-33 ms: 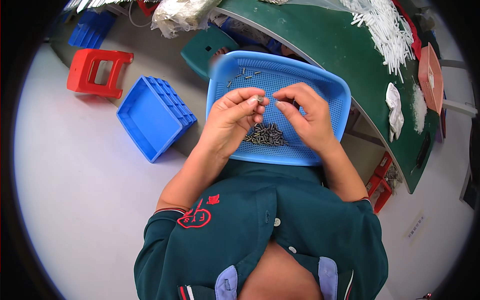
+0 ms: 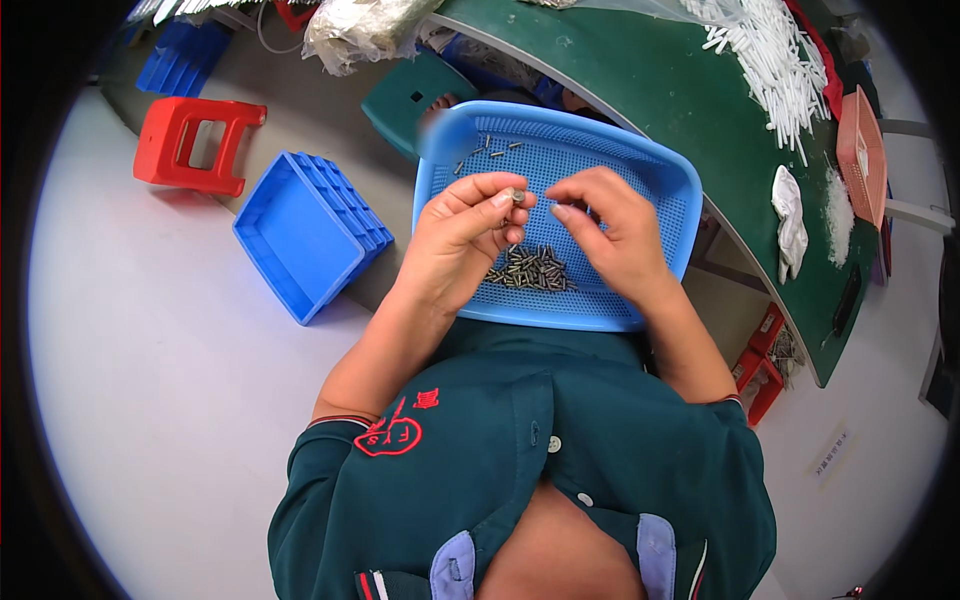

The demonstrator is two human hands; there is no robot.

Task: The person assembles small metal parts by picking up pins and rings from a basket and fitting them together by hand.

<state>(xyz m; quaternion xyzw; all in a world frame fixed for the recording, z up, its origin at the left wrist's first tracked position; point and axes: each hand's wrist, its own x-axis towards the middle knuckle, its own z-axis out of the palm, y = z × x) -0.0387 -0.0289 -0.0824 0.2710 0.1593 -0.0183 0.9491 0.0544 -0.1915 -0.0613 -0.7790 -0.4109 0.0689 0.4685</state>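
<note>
A blue perforated tray [image 2: 655,175] rests across my lap. A small heap of short dark metal pins [image 2: 530,270] lies near its front, and a few loose pins [image 2: 490,150] lie at its far side. My left hand [image 2: 455,245] is raised over the tray and pinches one small metal pin [image 2: 517,195] between thumb and fingertips. My right hand [image 2: 615,235] hovers just right of it, fingers curled, thumb and forefinger close together and a short gap from that pin. Whether the right fingers hold anything is hidden.
A curved green table [image 2: 690,90] lies beyond the tray, bearing a pile of white sticks [image 2: 770,60], a white cloth [image 2: 790,215] and an orange basket [image 2: 860,150]. On the floor to my left stand a blue bin [image 2: 300,235], a red stool [image 2: 195,145] and a green stool [image 2: 415,95].
</note>
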